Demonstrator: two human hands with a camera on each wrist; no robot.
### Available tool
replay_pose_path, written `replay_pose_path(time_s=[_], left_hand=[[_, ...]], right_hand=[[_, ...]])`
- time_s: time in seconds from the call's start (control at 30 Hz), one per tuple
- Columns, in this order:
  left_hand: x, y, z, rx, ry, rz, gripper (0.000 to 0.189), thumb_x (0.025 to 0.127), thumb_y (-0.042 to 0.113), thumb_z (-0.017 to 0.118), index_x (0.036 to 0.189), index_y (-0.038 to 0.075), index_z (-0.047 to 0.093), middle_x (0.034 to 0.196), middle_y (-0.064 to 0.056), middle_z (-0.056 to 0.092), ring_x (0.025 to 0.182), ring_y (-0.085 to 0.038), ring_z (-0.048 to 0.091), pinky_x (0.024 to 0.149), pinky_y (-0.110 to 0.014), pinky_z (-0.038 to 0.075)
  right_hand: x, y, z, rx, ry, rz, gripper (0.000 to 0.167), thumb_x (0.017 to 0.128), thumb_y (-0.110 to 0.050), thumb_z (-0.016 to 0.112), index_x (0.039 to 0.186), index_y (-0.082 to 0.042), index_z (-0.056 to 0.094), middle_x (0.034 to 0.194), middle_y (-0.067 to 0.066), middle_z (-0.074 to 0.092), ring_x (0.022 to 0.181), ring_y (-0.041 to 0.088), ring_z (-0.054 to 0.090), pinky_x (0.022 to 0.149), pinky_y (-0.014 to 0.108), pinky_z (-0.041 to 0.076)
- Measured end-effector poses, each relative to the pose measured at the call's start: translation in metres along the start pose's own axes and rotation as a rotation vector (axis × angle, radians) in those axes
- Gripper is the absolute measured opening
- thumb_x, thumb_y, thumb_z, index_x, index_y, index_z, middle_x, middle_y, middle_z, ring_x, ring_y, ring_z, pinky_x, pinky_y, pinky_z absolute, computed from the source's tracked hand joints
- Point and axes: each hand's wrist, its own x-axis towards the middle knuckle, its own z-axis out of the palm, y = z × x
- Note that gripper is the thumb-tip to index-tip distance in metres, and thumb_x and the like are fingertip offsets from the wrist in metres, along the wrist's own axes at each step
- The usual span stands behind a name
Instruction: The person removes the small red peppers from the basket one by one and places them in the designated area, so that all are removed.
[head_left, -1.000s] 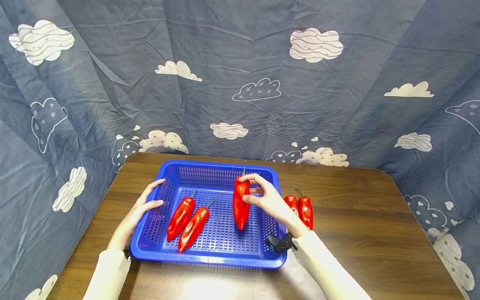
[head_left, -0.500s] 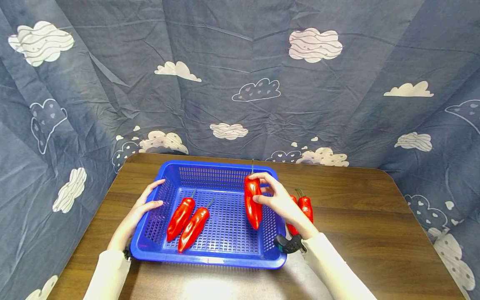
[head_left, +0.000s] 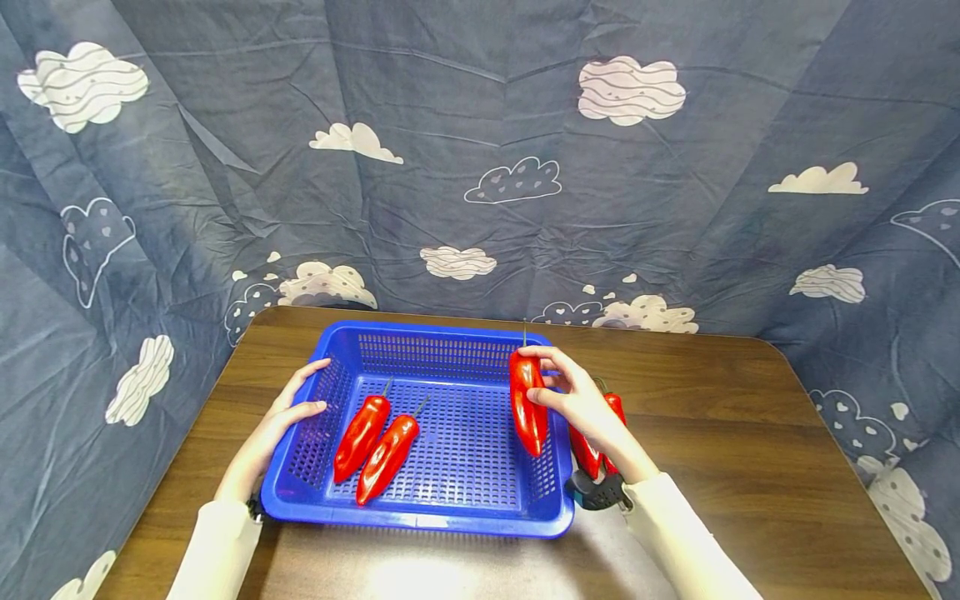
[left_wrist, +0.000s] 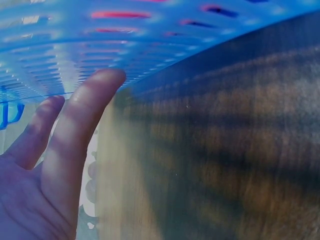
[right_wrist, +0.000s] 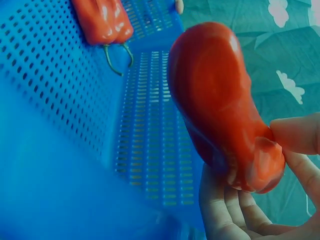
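Right of centre, the right hand (head_left: 581, 404) pinches a red pepper (head_left: 528, 404) over the blue basket (head_left: 420, 521) (better gripped lightly); left of centre, the left hand (head_left: 279, 412), fingers spread, steadies the basket.

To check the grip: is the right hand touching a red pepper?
Touching. The right hand grips the red pepper; the right wrist view shows fingertips meeting it.
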Motion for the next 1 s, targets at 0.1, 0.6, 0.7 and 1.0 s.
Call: replay_pose_path(time_s=[0.1,0.6,0.7,1.0], left_hand=[[0.0,0.0,0.0,-0.006,0.002,-0.008,0.058,0.099,0.009,0.042,0.151,0.022,0.021,0.144,-0.02,0.025,0.118,-0.03,0.045,0.087,-0.04,0.048],[0.001,0.001,-0.001,0.006,0.001,-0.019,0.059,0.099,0.01,0.043,0.151,0.023,0.021,0.145,-0.019,0.024,0.114,-0.025,0.047,0.085,-0.04,0.048],[0.001,0.002,0.0,0.009,0.001,-0.011,0.058,0.099,0.009,0.043,0.151,0.022,0.021,0.145,-0.02,0.024,0.114,-0.024,0.047,0.085,-0.039,0.048],[0.0,0.003,0.0,0.018,-0.003,-0.002,0.058,0.099,0.009,0.043,0.151,0.021,0.021,0.144,-0.021,0.024,0.114,-0.023,0.047,0.085,-0.039,0.048]], right_hand=[[-0.003,0.003,-0.005,0.025,0.01,0.014,0.049,0.085,0.002,0.062,0.133,-0.006,0.051,0.121,0.023,0.05,0.098,0.035,0.056,0.079,0.038,0.049],[-0.014,0.013,-0.025,0.012,0.06,0.027,0.05,0.086,0.003,0.058,0.135,-0.001,0.046,0.117,0.028,0.053,0.101,0.038,0.059,0.078,0.032,0.052],[-0.016,0.015,-0.027,0.001,0.07,0.037,0.049,0.087,0.003,0.058,0.135,-0.002,0.046,0.116,0.028,0.053,0.101,0.037,0.059,0.078,0.032,0.052],[-0.025,0.017,-0.036,-0.013,0.099,0.065,0.051,0.087,0.003,0.056,0.137,-0.001,0.044,0.117,0.03,0.053,0.095,0.027,0.062,0.073,0.034,0.053]])
